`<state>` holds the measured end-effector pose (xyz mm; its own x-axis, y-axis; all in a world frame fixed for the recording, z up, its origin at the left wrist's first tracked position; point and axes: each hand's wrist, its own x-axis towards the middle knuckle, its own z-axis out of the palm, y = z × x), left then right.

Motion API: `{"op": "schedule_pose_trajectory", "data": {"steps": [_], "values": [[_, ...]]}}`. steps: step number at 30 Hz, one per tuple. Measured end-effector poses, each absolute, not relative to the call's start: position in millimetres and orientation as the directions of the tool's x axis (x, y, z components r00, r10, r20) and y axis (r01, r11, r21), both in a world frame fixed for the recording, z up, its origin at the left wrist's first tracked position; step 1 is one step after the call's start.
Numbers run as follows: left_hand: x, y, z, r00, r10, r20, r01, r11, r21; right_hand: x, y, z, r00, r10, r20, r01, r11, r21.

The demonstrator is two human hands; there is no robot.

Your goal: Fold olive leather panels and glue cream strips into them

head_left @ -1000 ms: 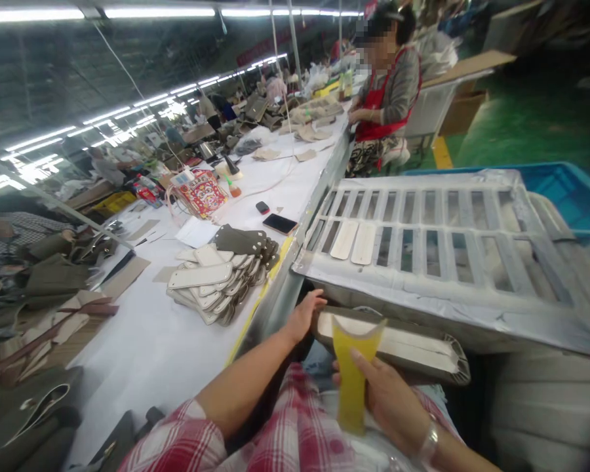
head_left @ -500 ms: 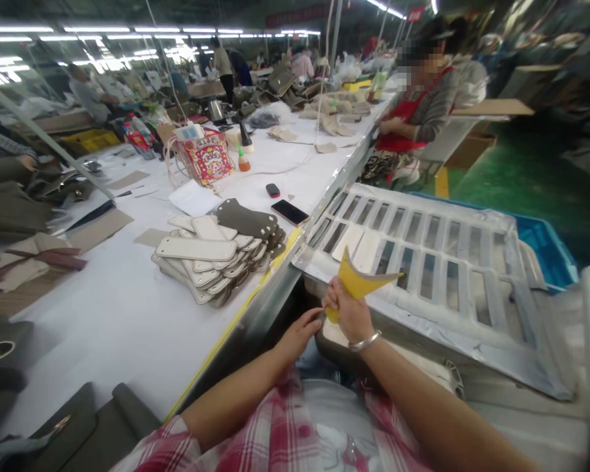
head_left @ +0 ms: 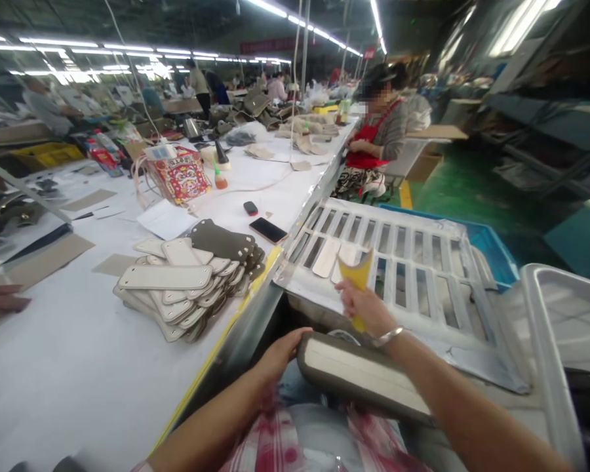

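My right hand (head_left: 366,308) is closed round a thin yellow piece (head_left: 354,272), which flares above the fist to a curved end. It is raised over the near edge of the slotted rack (head_left: 305,278). My left hand (head_left: 286,351) grips the left end of a dark olive bag (head_left: 364,359) with a long cream strip along its upper face. That bag lies over my lap, its right part hidden behind my right forearm. Cream pieces (head_left: 327,257) lie on the rack just beyond the yellow piece.
On the white table (head_left: 78,367) sits a pile of cream and olive panels (head_left: 164,278). A phone (head_left: 268,230), a patterned bag (head_left: 181,174) and a glue bottle (head_left: 219,178) are further back. A metal-framed bin (head_left: 545,341) stands right; a co-worker (head_left: 376,134) sits beyond the rack.
My right hand has moved up and away from the bag with the yellow piece, now apart from my left hand. More of the cream strip shows. The view has turned right.
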<state>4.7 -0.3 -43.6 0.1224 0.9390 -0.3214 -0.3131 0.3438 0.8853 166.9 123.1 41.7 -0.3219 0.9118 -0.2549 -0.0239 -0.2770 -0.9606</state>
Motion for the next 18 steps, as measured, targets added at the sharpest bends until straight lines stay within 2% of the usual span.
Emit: {"op": "schedule_pose_trajectory", "data": {"steps": [3, 6, 8, 12, 18], "values": [[4, 8, -42, 0.160, 0.925, -0.344, -0.416, 0.379, 0.827, 208, 136, 47, -0.248, 0.919, -0.306, -0.128, -0.344, -0.930], [3, 13, -40, 0.238, 0.910, -0.339, -0.487, 0.414, 0.769, 194, 119, 41, -0.236, 0.911, -0.339, -0.376, -0.407, -0.832], [2, 15, -40, 0.276, 0.900, -0.338, -0.504, 0.435, 0.746, 162, 102, 34, -0.230, 0.916, -0.329, -0.482, -0.400, -0.779], [-1, 17, -45, 0.271, 0.884, -0.380, -0.487, 0.467, 0.738, 103, 85, 19, -0.173, 0.929, -0.328, -0.476, -0.370, -0.798], [-7, 21, -46, 0.256, 0.861, -0.439, -0.410, 0.508, 0.758, 87, 85, 0, -0.137, 0.945, -0.298, -0.330, -0.327, -0.886]]}}
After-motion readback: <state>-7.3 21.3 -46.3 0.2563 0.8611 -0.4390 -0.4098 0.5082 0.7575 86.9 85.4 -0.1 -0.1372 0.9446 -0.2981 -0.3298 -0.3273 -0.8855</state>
